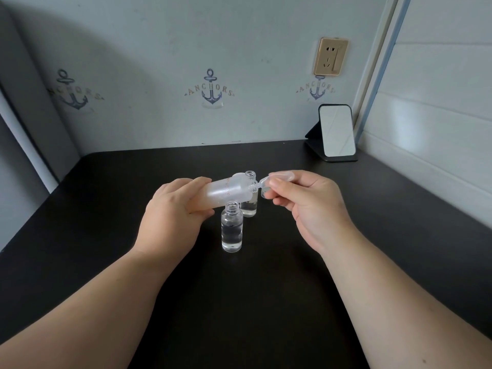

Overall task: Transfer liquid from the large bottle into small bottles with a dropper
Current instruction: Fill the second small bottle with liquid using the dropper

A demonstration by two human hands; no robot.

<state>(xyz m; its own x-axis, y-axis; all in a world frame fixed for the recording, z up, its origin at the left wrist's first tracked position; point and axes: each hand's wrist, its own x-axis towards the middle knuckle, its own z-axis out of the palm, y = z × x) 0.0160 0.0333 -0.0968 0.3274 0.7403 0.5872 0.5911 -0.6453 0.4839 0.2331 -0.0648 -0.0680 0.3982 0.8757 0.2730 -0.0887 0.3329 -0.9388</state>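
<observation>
Drawing from the large bottle appears to be the step in hand, with the transfer judged partly complete. Going near to far: nearest stands one small bottle [232, 230], uncapped and upright on the dark worktop [106, 209], clear liquid reaching roughly to its shoulder. Just above and behind it the left hand [173, 209] grips the large bottle [226, 191], a frosted one, round its base, tipped so the neck points right and slightly up. The right hand [306, 198] pinches the dropper [262, 182] between thumb and fingers, its tip at or just inside the large bottle's mouth; exact depth cannot be told. Behind the tilted bottle a second small bottle [249, 206] stands upright and open, liquid visible in its lower part, its level partly hidden. Both hands hover over the two small bottles, the near one just below the left hand's knuckles.

Judgement: both small bottles hold liquid already; the far one looks the less full, so further dropper loads probably remain. Whether the dropper is loaded cannot be told.

Far right, a small mirror [337, 131] leans by the wall.
</observation>
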